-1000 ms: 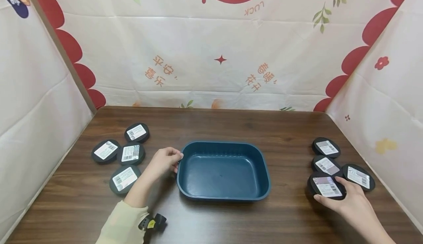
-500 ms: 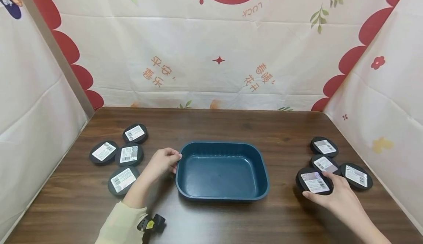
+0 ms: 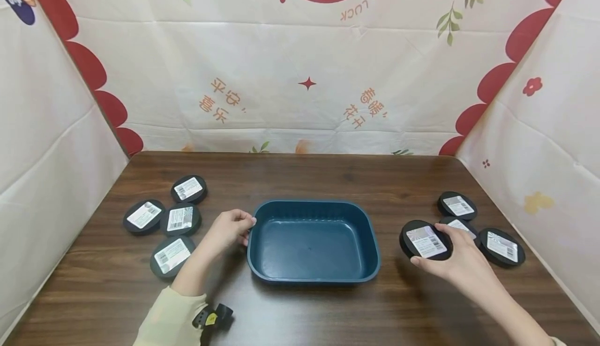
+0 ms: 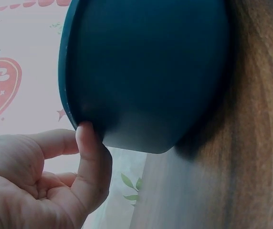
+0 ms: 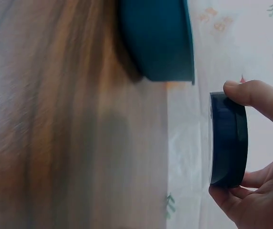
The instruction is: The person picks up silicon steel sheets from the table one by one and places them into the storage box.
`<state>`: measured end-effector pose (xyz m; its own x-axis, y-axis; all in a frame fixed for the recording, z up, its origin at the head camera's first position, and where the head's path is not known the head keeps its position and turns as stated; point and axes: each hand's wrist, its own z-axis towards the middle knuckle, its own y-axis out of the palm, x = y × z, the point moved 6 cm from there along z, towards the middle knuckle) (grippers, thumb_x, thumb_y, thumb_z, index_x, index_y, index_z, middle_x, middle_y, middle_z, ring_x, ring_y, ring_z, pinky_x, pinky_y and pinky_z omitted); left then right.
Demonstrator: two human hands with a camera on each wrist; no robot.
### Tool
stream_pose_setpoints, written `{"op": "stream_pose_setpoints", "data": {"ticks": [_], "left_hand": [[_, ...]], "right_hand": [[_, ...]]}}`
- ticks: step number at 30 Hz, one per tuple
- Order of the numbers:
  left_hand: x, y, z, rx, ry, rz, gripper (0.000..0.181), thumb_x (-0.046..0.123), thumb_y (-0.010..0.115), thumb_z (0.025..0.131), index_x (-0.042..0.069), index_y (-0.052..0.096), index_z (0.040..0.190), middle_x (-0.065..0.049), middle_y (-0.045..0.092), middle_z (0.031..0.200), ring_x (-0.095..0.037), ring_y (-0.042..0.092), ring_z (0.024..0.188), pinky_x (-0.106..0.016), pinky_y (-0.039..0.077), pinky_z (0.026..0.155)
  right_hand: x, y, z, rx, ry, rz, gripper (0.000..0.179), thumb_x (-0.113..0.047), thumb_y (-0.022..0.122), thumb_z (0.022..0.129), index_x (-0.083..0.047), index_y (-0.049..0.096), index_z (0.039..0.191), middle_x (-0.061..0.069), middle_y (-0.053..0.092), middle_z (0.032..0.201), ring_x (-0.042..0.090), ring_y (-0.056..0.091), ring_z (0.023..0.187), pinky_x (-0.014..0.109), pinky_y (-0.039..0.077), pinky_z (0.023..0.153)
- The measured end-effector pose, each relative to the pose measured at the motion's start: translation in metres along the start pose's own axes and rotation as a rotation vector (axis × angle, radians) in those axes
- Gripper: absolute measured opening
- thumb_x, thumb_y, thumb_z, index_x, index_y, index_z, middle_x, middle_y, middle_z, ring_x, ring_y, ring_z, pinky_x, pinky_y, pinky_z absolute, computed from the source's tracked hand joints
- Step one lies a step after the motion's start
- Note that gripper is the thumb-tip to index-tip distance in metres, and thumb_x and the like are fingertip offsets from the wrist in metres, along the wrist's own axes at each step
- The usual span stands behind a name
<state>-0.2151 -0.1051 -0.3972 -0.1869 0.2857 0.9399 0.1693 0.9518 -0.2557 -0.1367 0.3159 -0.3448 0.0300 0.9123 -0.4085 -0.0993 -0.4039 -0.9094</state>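
My right hand (image 3: 461, 262) grips a flat round black container (image 3: 425, 240) with a white barcode label, thumb on one side and fingers on the other. In the right wrist view the container (image 5: 228, 140) is held edge-on, off the table. To its left stands a dark blue rectangular plastic basin (image 3: 311, 252) with nothing in it. My left hand (image 3: 229, 233) pinches the basin's left rim; the left wrist view shows the thumb and fingers at the edge of the basin (image 4: 146, 76).
Three similar black containers lie at the right, among them the outer right one (image 3: 501, 247); another is partly behind my right hand. Several more, including a near one (image 3: 171, 256), lie at the left. Printed cloth walls (image 3: 281, 59) enclose the wooden table (image 3: 300, 314).
My right hand has lifted the black container from the right group and carried it left and a little away from me. The left hand keeps its hold on the basin rim.
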Motion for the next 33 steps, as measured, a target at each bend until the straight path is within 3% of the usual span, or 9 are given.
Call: {"op": "stream_pose_setpoints", "data": {"ticks": [7, 19, 33], "left_hand": [[-0.002, 0.0, 0.0, -0.002, -0.001, -0.016, 0.021, 0.007, 0.056, 0.09, -0.011, 0.056, 0.1, -0.007, 0.054, 0.071, -0.013, 0.053, 0.056, -0.03, 0.052, 0.055], [-0.003, -0.001, 0.0, -0.012, -0.001, -0.024, 0.022, 0.008, 0.056, 0.09, -0.011, 0.056, 0.101, -0.007, 0.054, 0.072, -0.013, 0.053, 0.058, -0.028, 0.051, 0.056], [-0.002, 0.0, 0.001, -0.024, 0.0, -0.045, 0.022, 0.007, 0.056, 0.09, -0.012, 0.056, 0.101, -0.007, 0.054, 0.071, -0.013, 0.053, 0.058, -0.025, 0.05, 0.054]], "right_hand": [[-0.027, -0.004, 0.007, 0.028, -0.06, 0.013, 0.094, -0.047, 0.081, 0.063, 0.004, 0.04, 0.13, 0.032, 0.039, 0.126, 0.049, 0.043, 0.108, 0.061, 0.038, 0.08], [-0.066, 0.002, 0.014, -0.018, -0.102, 0.069, 0.093, -0.049, 0.08, 0.065, 0.001, 0.04, 0.132, 0.027, 0.039, 0.128, 0.045, 0.046, 0.11, 0.06, 0.038, 0.086], [-0.093, 0.014, 0.016, -0.044, -0.149, 0.092, 0.091, -0.046, 0.082, 0.064, -0.001, 0.043, 0.133, 0.023, 0.041, 0.129, 0.039, 0.05, 0.107, 0.057, 0.043, 0.085]]}}
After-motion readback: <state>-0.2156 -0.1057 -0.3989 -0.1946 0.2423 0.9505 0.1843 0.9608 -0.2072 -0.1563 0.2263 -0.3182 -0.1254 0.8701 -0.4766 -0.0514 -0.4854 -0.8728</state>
